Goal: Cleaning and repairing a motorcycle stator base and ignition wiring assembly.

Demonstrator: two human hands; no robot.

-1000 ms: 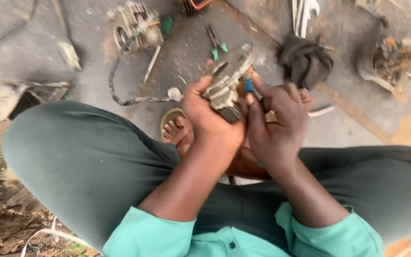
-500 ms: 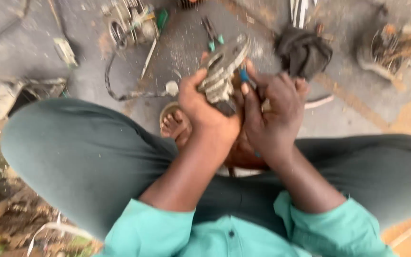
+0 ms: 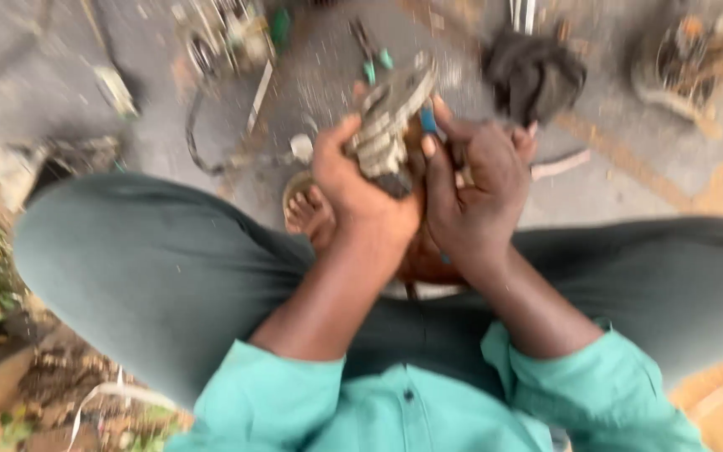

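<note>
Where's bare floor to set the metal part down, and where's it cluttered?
Free: grey concrete right of the hands, between the dark cloth and the right knee. Crowded: ahead-left, around the small engine, cable and pliers. Left hand and right hand hold the metal part.

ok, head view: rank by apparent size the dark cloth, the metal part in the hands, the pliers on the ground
1. Dark cloth and metal part: look alike, and the part sits nearer the camera.
2. Pliers: smallest, blurred.
</note>
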